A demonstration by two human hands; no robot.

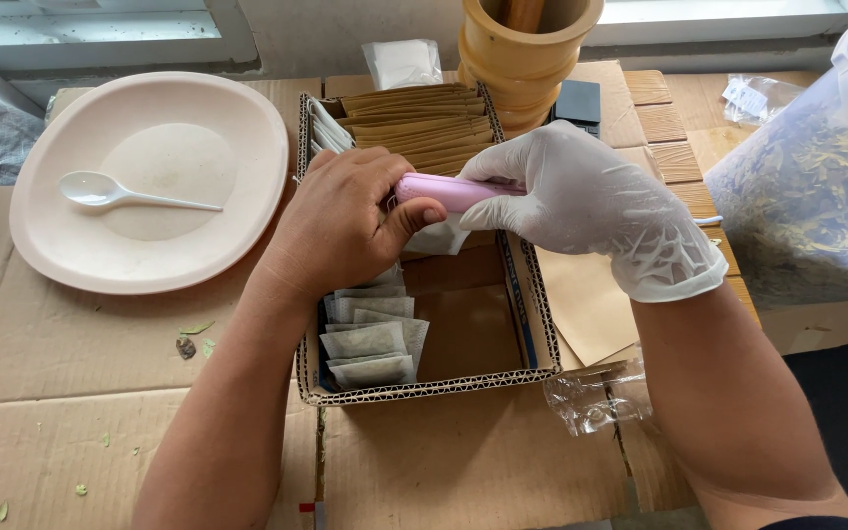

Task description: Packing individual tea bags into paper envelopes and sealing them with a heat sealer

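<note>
My left hand (341, 221) is bare and grips the left end of a small pink handheld sealer (449, 189), thumb pressed on top. My right hand (581, 201), in a white glove, holds the sealer's right end. A white sachet (439, 238) hangs pinched under the sealer. Both hands hover over a shallow cardboard tray (424, 391). Inside it, several filled white tea bags (370, 339) lie stacked at the front left, and brown paper envelopes (424, 123) stand in a row at the back.
A beige plate (61, 245) with a white plastic spoon (110, 191) sits at left. A wooden mortar (522, 49) stands behind the tray. A clear container of dried leaves (807, 186) is at right. A brown envelope (586, 299) and crumpled clear plastic (596, 397) lie beside the tray.
</note>
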